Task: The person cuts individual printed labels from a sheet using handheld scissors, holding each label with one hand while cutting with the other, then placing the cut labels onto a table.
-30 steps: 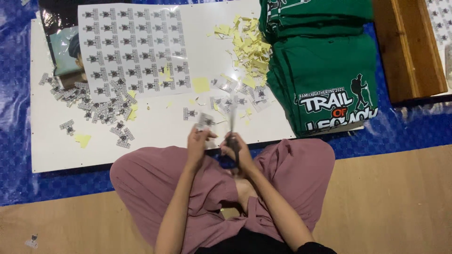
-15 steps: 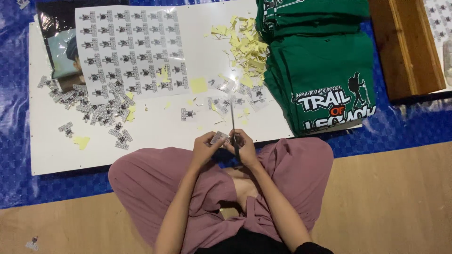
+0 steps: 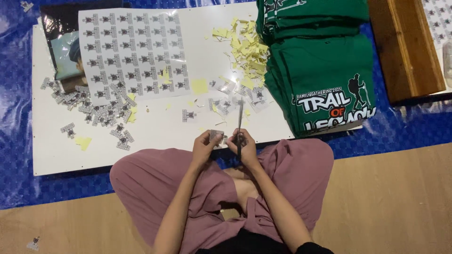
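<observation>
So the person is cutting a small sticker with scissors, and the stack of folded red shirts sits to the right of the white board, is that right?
Not quite: in the head view the folded shirts are green, not red. The rest holds: the right hand holds the scissors, the left hand holds a small sticker, and the stack lies at the right of the white board.

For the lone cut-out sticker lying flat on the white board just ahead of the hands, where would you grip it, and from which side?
Pinch the lone sticker by its near short edge, coming from the person's side. It lies flat and apart from the other cut pieces, so a fingertip probably has to lift an edge first. The left hand is nearest; the right hand holds scissors.
</observation>
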